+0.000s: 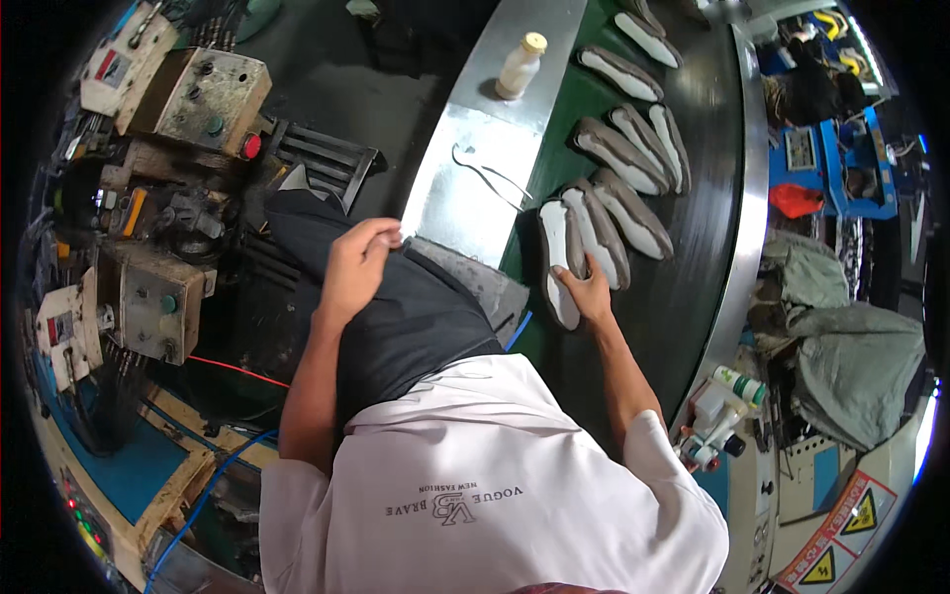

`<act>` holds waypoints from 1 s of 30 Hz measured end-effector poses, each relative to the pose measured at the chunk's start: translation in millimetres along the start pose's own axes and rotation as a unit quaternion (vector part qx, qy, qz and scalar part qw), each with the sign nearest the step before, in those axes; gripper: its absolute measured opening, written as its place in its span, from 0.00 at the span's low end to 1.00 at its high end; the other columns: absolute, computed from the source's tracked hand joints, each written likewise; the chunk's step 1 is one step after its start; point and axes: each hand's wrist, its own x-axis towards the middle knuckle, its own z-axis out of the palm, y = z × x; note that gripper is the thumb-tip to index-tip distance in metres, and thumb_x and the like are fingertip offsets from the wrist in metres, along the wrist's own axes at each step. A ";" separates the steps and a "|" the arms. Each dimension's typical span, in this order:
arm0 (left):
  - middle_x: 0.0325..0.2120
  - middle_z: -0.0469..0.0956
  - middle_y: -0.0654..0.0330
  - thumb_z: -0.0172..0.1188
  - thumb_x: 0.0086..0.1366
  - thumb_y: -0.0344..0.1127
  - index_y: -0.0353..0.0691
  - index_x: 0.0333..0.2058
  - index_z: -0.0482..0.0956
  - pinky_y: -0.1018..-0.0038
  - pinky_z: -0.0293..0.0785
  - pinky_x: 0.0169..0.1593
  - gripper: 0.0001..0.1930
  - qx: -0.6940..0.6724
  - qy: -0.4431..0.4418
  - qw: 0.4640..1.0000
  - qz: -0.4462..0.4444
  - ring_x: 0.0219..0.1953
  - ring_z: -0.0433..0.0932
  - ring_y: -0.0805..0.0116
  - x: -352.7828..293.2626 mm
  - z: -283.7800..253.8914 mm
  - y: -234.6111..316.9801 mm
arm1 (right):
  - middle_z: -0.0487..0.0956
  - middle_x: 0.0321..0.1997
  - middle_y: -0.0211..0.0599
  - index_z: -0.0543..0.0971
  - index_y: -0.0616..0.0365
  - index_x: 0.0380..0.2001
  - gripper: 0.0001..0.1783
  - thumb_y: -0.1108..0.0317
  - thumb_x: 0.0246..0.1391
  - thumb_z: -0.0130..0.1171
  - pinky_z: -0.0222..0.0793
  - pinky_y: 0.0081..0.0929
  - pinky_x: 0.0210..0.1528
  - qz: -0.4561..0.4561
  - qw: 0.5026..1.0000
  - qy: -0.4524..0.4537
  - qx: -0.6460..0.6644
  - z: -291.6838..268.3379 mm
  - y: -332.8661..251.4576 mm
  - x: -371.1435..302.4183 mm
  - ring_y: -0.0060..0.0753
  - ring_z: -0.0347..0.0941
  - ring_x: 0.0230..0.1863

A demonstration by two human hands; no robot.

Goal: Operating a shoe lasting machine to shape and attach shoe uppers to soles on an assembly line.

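Note:
Several grey-brown shoe uppers with white bottoms lie sole side up on a dark green conveyor belt (683,307). My right hand (586,289) is closed on the nearest shoe upper (557,243), its thumb on the white bottom near the heel end. Right beside that one rests another shoe upper (597,233). Over my dark trouser leg, my left hand (354,272) is closed, thumb and fingers together by the metal ledge's edge. Whatever its fingertips may hold is too small to make out.
Pliers (490,176) and a white bottle with a yellow cap (521,67) are on the metal ledge (450,213). Grimy machine control boxes (203,99) stand at left. A metal rail (749,228) edges the belt; beyond it are small bottles (714,411) and a grey cloth cover (856,366).

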 end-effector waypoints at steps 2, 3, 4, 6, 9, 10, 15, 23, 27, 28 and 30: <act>0.45 0.87 0.51 0.57 0.78 0.26 0.29 0.56 0.81 0.70 0.82 0.53 0.13 -0.059 -0.004 0.998 -0.017 0.49 0.88 0.64 12.3 14.3 8.7 | 0.83 0.62 0.62 0.67 0.75 0.73 0.54 0.46 0.56 0.77 0.75 0.43 0.63 -0.013 0.996 -0.039 0.077 -9.0 -48.2 7.1 0.48 0.82 0.60; 0.48 0.86 0.51 0.59 0.78 0.27 0.30 0.59 0.80 0.69 0.82 0.54 0.15 -0.088 0.002 0.996 -0.011 0.51 0.88 0.63 18.1 18.4 13.8 | 0.83 0.61 0.59 0.67 0.78 0.72 0.54 0.46 0.57 0.76 0.76 0.39 0.62 -0.014 0.985 -0.081 0.154 -14.9 -90.8 4.6 0.43 0.82 0.59; 0.55 0.83 0.50 0.61 0.78 0.30 0.31 0.63 0.77 0.68 0.82 0.56 0.19 -0.081 0.005 0.996 0.034 0.54 0.87 0.60 25.9 19.2 21.3 | 0.83 0.59 0.54 0.70 0.75 0.71 0.50 0.47 0.59 0.75 0.76 0.35 0.61 -0.038 0.976 -0.102 0.187 -19.3 -134.1 -0.5 0.39 0.80 0.57; 0.62 0.77 0.51 0.62 0.78 0.31 0.36 0.72 0.70 0.68 0.78 0.63 0.27 -0.072 -0.003 0.996 0.049 0.63 0.79 0.63 47.3 18.4 47.1 | 0.82 0.60 0.54 0.70 0.74 0.71 0.49 0.48 0.60 0.75 0.76 0.34 0.61 -0.070 0.953 -0.190 0.227 -18.2 -183.9 2.0 0.38 0.80 0.56; 0.56 0.80 0.48 0.64 0.76 0.34 0.37 0.67 0.76 0.67 0.80 0.56 0.24 0.062 0.109 0.978 0.169 0.58 0.82 0.61 69.4 -9.8 66.4 | 0.82 0.61 0.55 0.69 0.71 0.73 0.51 0.49 0.57 0.78 0.75 0.36 0.64 -0.147 0.943 -0.231 0.190 11.9 -244.0 -5.4 0.40 0.80 0.60; 0.54 0.81 0.48 0.65 0.76 0.34 0.35 0.64 0.79 0.68 0.79 0.55 0.21 0.101 0.140 0.974 0.146 0.56 0.82 0.60 67.7 -30.6 62.0 | 0.82 0.61 0.55 0.69 0.71 0.73 0.51 0.49 0.56 0.78 0.74 0.36 0.65 -0.180 0.935 -0.248 0.178 25.1 -262.5 -11.2 0.41 0.80 0.61; 0.51 0.84 0.54 0.58 0.82 0.43 0.33 0.59 0.84 0.70 0.75 0.61 0.20 0.022 0.248 0.963 0.107 0.55 0.82 0.65 2.4 -106.4 42.2 | 0.81 0.63 0.57 0.67 0.74 0.74 0.54 0.47 0.57 0.78 0.72 0.37 0.68 -0.269 0.875 -0.366 0.169 76.7 -327.0 -25.9 0.43 0.79 0.63; 0.71 0.68 0.51 0.59 0.78 0.34 0.35 0.77 0.58 0.66 0.59 0.76 0.34 -0.203 0.339 0.916 0.067 0.71 0.69 0.62 -97.2 -100.7 10.8 | 0.79 0.67 0.56 0.64 0.69 0.76 0.55 0.54 0.55 0.80 0.70 0.38 0.70 -0.344 0.817 -0.449 0.114 119.2 -361.4 -61.8 0.46 0.76 0.67; 0.78 0.62 0.46 0.80 0.60 0.48 0.32 0.80 0.52 0.57 0.60 0.78 0.59 -0.364 0.248 0.887 0.140 0.78 0.64 0.52 -130.0 -130.4 48.4 | 0.72 0.68 0.62 0.60 0.59 0.80 0.61 0.63 0.47 0.84 0.75 0.49 0.66 -0.562 0.778 -0.279 0.029 128.6 -372.1 -59.8 0.66 0.76 0.64; 0.77 0.63 0.45 0.82 0.58 0.49 0.32 0.80 0.53 0.57 0.60 0.78 0.61 -0.302 0.248 0.914 0.110 0.78 0.65 0.52 -130.6 -128.9 52.4 | 0.72 0.68 0.62 0.60 0.59 0.80 0.61 0.63 0.47 0.84 0.75 0.49 0.66 -0.559 0.780 -0.279 0.030 138.6 -365.0 -55.6 0.66 0.76 0.64; 0.76 0.66 0.45 0.86 0.53 0.50 0.32 0.79 0.55 0.58 0.62 0.77 0.64 -0.187 0.250 0.948 0.064 0.75 0.70 0.52 -128.3 -119.4 62.3 | 0.66 0.72 0.65 0.58 0.58 0.80 0.64 0.69 0.43 0.84 0.75 0.53 0.66 -0.641 0.734 -0.221 0.046 156.6 -348.4 -46.0 0.71 0.73 0.66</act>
